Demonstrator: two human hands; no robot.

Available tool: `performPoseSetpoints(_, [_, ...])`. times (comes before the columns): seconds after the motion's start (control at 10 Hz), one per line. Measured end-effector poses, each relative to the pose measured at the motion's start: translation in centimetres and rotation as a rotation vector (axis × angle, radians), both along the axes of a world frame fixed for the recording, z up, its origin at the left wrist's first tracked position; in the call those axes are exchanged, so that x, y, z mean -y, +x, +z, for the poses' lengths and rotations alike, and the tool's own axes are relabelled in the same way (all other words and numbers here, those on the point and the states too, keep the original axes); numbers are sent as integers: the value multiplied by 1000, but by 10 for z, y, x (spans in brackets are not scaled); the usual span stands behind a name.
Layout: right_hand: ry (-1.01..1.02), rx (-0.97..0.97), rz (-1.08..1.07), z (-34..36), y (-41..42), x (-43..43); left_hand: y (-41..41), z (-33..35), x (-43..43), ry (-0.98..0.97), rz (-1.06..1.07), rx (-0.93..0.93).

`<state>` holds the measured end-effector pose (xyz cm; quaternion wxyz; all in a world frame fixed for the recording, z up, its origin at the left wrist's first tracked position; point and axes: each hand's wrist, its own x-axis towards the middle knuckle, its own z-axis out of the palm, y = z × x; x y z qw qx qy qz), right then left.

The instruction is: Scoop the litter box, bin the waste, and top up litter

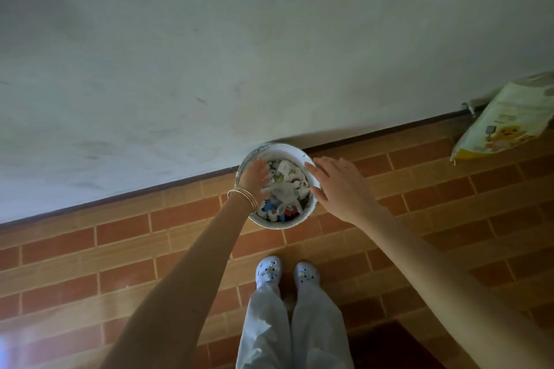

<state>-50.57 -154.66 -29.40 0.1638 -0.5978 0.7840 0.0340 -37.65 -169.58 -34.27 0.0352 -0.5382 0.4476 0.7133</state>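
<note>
— Where is the bin (286, 150)?
— Between the hands, its far edge against the foot of the wall (269, 54). The left hand (254, 174) hangs over its left rim, too blurred to tell its grip.
— And the right hand (341, 186)?
— Flat, fingers spread, holding nothing, at the right rim. Beyond it is open brick floor (419, 198), then the litter bag (506, 120).

Left hand (254, 175), right hand (341, 189) spread above full bin (281, 223) against wall (209, 54); bag (503, 123) well right.
</note>
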Motion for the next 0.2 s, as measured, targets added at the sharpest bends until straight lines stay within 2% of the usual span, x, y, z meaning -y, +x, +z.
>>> performPoseSetpoints(0.2, [-81,-33,4,64,1,-4,1,82,-18,25,210,-94])
